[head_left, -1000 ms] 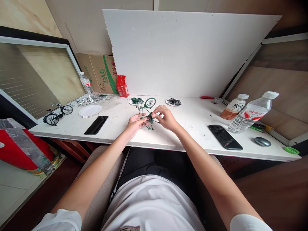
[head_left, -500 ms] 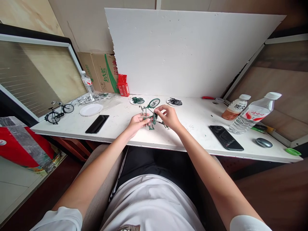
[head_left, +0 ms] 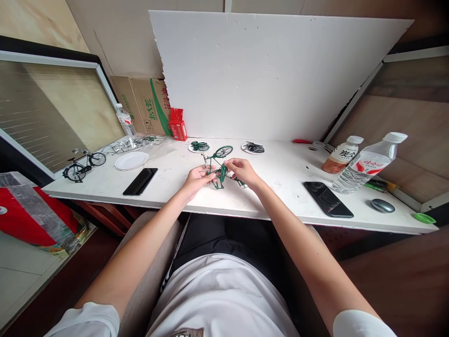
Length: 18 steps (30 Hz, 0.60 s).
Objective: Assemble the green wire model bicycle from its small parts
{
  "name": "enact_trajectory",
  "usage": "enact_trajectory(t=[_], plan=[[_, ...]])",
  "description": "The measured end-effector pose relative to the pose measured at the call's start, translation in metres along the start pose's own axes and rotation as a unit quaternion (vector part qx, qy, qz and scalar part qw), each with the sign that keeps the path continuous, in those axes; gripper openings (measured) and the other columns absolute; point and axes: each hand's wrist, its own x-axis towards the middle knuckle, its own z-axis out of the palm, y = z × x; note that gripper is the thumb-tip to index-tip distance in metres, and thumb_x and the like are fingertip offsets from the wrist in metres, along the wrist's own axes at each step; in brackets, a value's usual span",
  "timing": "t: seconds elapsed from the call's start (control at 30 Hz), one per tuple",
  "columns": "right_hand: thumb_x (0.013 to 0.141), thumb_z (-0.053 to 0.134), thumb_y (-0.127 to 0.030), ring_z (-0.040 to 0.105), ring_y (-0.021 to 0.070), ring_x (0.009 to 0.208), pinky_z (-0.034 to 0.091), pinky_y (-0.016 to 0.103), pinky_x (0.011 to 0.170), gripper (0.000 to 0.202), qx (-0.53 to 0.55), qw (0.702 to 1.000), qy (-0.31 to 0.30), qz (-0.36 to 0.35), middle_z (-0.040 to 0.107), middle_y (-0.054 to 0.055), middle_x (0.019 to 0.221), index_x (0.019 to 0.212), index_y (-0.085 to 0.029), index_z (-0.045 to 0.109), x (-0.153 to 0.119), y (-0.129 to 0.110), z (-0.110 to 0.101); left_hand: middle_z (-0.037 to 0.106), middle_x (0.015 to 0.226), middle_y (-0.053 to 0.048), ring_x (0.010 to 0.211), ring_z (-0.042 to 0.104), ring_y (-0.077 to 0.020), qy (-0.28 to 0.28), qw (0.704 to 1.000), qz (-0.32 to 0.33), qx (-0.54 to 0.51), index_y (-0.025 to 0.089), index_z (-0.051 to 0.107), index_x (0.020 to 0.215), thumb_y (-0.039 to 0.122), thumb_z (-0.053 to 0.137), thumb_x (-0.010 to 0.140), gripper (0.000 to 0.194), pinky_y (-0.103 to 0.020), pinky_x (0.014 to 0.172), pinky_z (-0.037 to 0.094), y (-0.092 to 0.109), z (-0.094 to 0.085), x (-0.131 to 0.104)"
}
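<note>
A green model bicycle (head_left: 223,172) with one wheel pointing up and away is held just above the white table (head_left: 277,187). From the left, my left hand (head_left: 199,179) pinches its frame between thumb and fingers. On the other side, my right hand (head_left: 242,171) has its thumb and fingertips closed at the middle of the frame; whether they hold a small part is too small to tell. Thin green and dark pieces (head_left: 240,182) show below my right hand. Behind the bicycle are a plate of green parts (head_left: 200,146) and a plate of black parts (head_left: 253,148).
A black model bicycle (head_left: 84,164), an empty white plate (head_left: 131,160) and a phone (head_left: 140,181) are on the left. At right are another phone (head_left: 328,199), two bottles (head_left: 342,154) (head_left: 371,164) and a mouse (head_left: 382,205). A white board (head_left: 273,75) stands behind.
The green bicycle has turned slightly in my hands, its raised wheel now lying flatter. My right hand has shifted slightly at the frame. The whole view has moved a little.
</note>
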Motion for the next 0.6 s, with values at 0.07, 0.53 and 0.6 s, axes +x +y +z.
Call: enact_trajectory(t=[0.07,0.53,0.6], plan=[[0.086,0.073,-0.076,0.063,0.0178,0.087,0.053,0.026,0.065,0.057,-0.005,1.0,0.004,-0.017,0.074,0.006,0.097,0.088,-0.019,0.075,0.001,0.002,-0.001,0.081,0.109,-0.013,0.083,0.078,-0.02,0.008,1.0,0.007,-0.003,0.013,0.068,0.12,0.031,0.098,0.073,0.058,-0.036,0.086,0.06,0.001,-0.001,0.001],[0.105,0.055,-0.025,0.061,0.0332,0.132,0.049,0.048,0.113,0.031,-0.356,0.928,0.031,-0.105,0.078,0.011,0.132,0.124,-0.02,0.08,0.003,0.032,-0.01,0.076,0.1,-0.007,0.079,0.076,-0.0175,0.085,0.989,0.109,0.051,0.018,0.06,0.109,0.04,0.094,0.076,0.052,-0.031,0.075,0.061,0.007,-0.02,0.011],[0.108,0.052,-0.026,0.054,0.0349,0.143,0.044,0.05,0.118,0.035,-0.411,0.906,0.003,-0.104,0.074,0.011,0.141,0.132,-0.021,0.077,0.002,0.038,-0.01,0.076,0.101,-0.008,0.08,0.076,-0.0181,0.099,0.987,0.108,0.058,0.019,0.059,0.111,0.041,0.092,0.079,0.051,-0.031,0.073,0.063,0.003,-0.022,0.012]])
